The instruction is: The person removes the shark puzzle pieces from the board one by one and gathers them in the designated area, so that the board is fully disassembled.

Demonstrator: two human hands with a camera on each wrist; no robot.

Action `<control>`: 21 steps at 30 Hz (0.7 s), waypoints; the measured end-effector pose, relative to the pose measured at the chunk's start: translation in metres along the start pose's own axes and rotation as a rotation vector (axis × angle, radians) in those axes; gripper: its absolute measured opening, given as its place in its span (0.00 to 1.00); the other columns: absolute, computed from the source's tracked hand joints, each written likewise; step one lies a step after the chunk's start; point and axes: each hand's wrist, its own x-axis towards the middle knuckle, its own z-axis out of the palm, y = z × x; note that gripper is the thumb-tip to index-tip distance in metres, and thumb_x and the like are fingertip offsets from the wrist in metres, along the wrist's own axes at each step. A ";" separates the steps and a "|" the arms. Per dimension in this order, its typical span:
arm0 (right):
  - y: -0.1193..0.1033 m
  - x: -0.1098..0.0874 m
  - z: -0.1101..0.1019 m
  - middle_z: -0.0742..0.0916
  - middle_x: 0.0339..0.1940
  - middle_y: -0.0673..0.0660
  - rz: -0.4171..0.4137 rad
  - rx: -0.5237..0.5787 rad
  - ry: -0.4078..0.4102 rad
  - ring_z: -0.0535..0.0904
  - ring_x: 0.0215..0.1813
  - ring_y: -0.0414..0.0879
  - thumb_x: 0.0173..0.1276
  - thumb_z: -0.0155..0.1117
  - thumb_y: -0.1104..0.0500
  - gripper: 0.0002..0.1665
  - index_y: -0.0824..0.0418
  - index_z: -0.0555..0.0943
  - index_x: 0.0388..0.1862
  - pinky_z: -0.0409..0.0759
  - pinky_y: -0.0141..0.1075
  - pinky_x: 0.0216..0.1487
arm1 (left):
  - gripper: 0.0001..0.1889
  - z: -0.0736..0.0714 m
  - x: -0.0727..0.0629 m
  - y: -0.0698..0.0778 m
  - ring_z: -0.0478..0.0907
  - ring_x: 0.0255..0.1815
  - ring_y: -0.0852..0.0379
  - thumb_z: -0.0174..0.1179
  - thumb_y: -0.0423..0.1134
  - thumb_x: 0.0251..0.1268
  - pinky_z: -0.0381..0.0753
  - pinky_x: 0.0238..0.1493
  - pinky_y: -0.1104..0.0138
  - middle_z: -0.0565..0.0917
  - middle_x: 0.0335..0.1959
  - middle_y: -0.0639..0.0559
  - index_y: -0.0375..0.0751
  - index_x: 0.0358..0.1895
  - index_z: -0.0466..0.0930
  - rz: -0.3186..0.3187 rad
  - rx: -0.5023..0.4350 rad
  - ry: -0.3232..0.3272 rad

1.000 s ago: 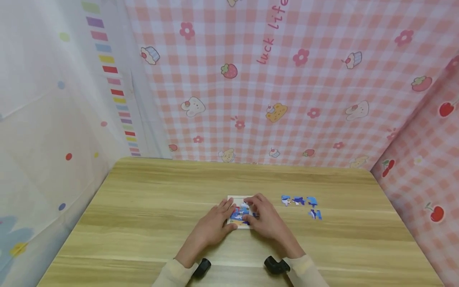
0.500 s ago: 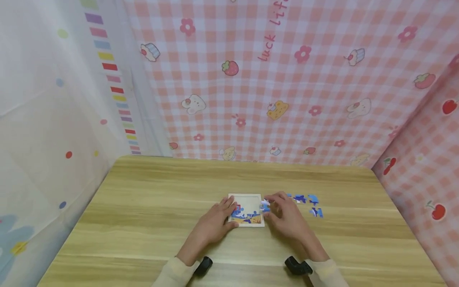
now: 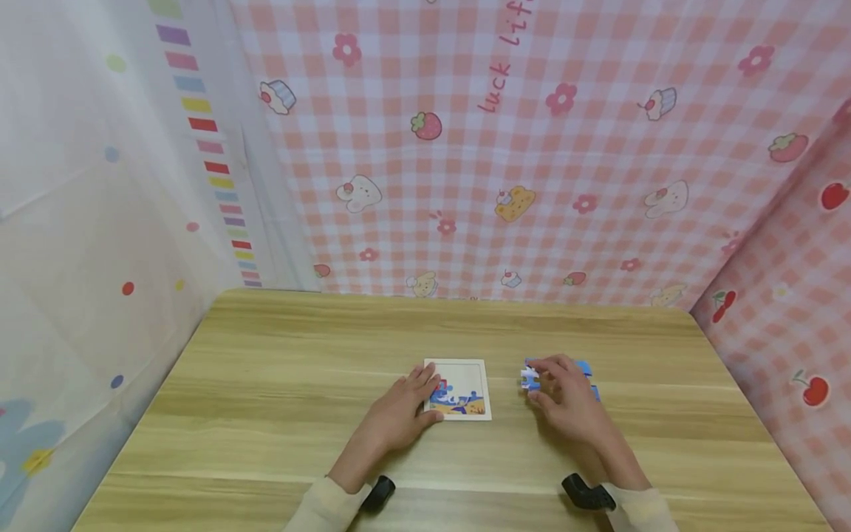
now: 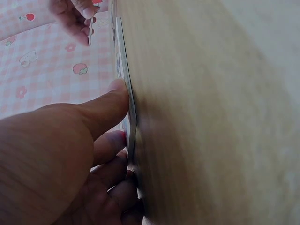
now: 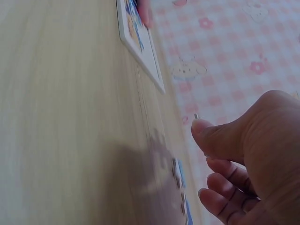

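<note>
My left hand (image 3: 394, 415) rests on the left side of a square white puzzle tray (image 3: 465, 374), thumb at its near edge and fingers over its left rim. Fitted pieces showing blue, red and sandy yellow fill the lower and left parts of the tray; its upper right is bare. To the right of the tray, my right hand (image 3: 573, 403) pinches a blue and white jigsaw piece (image 3: 529, 380) between thumb and fingertips, above the table. In the right wrist view only a thin edge of that piece (image 5: 196, 116) shows past the thumb.
Several loose blue jigsaw pieces (image 3: 584, 367) lie on the wooden table (image 3: 299, 369) behind and beside my right hand, partly hidden by it. A pink checked cloth (image 3: 465, 170) hangs along the table's back edge. Each wrist carries a black camera mount (image 3: 588, 493).
My right hand has moved right, away from the tray to the loose pieces, carrying the blue and white jigsaw piece. The tray's upper right is uncovered. My left hand stays in place.
</note>
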 end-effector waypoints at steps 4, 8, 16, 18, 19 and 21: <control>0.010 -0.005 -0.007 0.84 0.51 0.58 0.000 -0.024 0.012 0.75 0.48 0.50 0.63 0.74 0.67 0.26 0.64 0.82 0.60 0.76 0.39 0.45 | 0.34 0.000 0.000 0.000 0.52 0.85 0.42 0.59 0.48 0.75 0.54 0.84 0.48 0.57 0.83 0.43 0.36 0.78 0.63 -0.003 0.005 0.000; 0.018 -0.011 -0.013 0.84 0.51 0.59 -0.006 -0.067 0.020 0.73 0.50 0.51 0.62 0.74 0.67 0.26 0.64 0.83 0.60 0.72 0.40 0.44 | 0.34 -0.001 0.000 0.000 0.51 0.85 0.43 0.59 0.48 0.76 0.54 0.84 0.48 0.56 0.84 0.44 0.37 0.79 0.62 -0.008 0.005 -0.002; 0.030 -0.019 -0.023 0.84 0.50 0.59 0.019 -0.118 -0.005 0.73 0.55 0.56 0.63 0.74 0.65 0.23 0.65 0.84 0.58 0.75 0.50 0.49 | 0.34 -0.001 0.000 0.001 0.51 0.85 0.43 0.59 0.47 0.76 0.53 0.84 0.48 0.56 0.84 0.44 0.37 0.79 0.62 -0.012 -0.006 -0.008; 0.031 -0.021 -0.024 0.84 0.51 0.60 0.022 -0.134 -0.015 0.73 0.54 0.57 0.63 0.74 0.65 0.23 0.65 0.84 0.58 0.76 0.52 0.49 | 0.34 -0.001 0.000 0.001 0.51 0.85 0.43 0.59 0.47 0.76 0.53 0.84 0.48 0.56 0.84 0.44 0.37 0.79 0.62 -0.011 -0.005 -0.007; 0.032 -0.022 -0.024 0.84 0.51 0.60 0.022 -0.140 -0.017 0.73 0.54 0.57 0.63 0.74 0.64 0.23 0.65 0.84 0.58 0.77 0.52 0.49 | 0.34 -0.001 0.000 0.000 0.51 0.85 0.43 0.59 0.48 0.76 0.53 0.84 0.48 0.56 0.84 0.44 0.37 0.79 0.62 -0.011 -0.002 -0.007; 0.033 -0.022 -0.024 0.84 0.51 0.61 0.023 -0.152 -0.019 0.73 0.53 0.57 0.63 0.74 0.64 0.24 0.66 0.84 0.58 0.77 0.52 0.49 | 0.34 0.000 0.000 0.000 0.51 0.85 0.42 0.59 0.48 0.76 0.54 0.84 0.47 0.56 0.84 0.43 0.37 0.78 0.62 -0.007 -0.003 -0.003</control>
